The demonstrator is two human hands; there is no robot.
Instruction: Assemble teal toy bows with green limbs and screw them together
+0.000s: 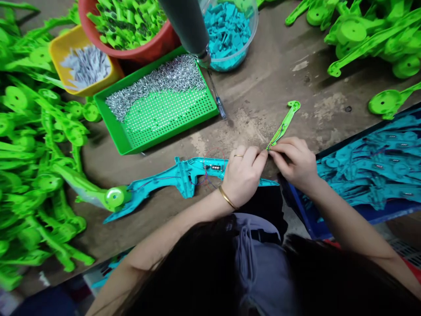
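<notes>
My left hand [244, 176] is closed, thumb and forefinger pinched at the lower end of a slim green plastic arm [285, 122]. At the same end, the fingertips of my right hand [294, 160] press together; thin wires seem to run along the arm, but the exact pinch point is too small to make out. Beneath my left hand lies a blue plastic bow-shaped shell [161, 177] with red and blue wires and a small metallic part [216, 167]. A green arm with a round hub [115, 199] is joined to its left end.
A green basket [171, 125] holds many screws, beside a screwdriver [221, 107]. A yellow bin [54, 57], a red bowl [131, 53] and a clear tub [251, 44] stand behind. An electric driver [186, 26] hangs above. Green parts [42, 131] pile left; a blue crate [301, 210] sits right.
</notes>
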